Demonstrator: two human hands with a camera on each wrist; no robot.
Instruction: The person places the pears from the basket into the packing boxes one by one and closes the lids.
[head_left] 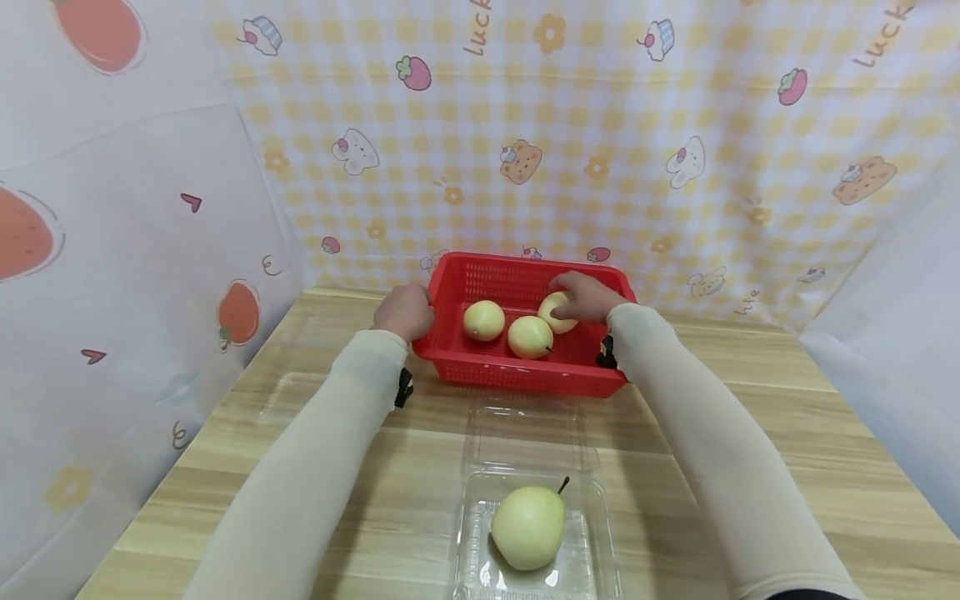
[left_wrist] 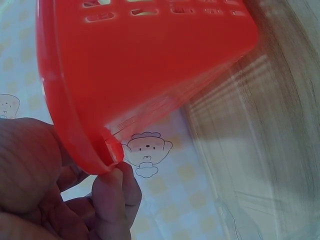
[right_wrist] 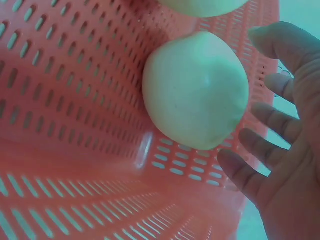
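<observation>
A red plastic basket (head_left: pixel 525 372) with slotted walls stands at the back of the table. My left hand (head_left: pixel 405 313) grips its left rim; in the left wrist view the fingers (left_wrist: pixel 111 200) pinch the edge of the basket (left_wrist: pixel 150 65). Inside lie three pale yellow pears: one at left (head_left: pixel 483 321), a middle pear (head_left: pixel 529 337) and a right pear (head_left: pixel 551 315). Over the right pear my right hand (head_left: pixel 587 297) reaches with spread fingers. The right wrist view shows that hand (right_wrist: pixel 290 135) beside the pear (right_wrist: pixel 195 90), holding nothing.
Nearer the front, a clear plastic box (head_left: pixel 592 542) holds another pear (head_left: pixel 528 528) with a dark stem. Its transparent lid (head_left: pixel 528 433) lies folded back toward the basket. More clear plastic (head_left: pixel 288 396) lies at the table's left. A patterned cloth (head_left: pixel 465 175) hangs behind.
</observation>
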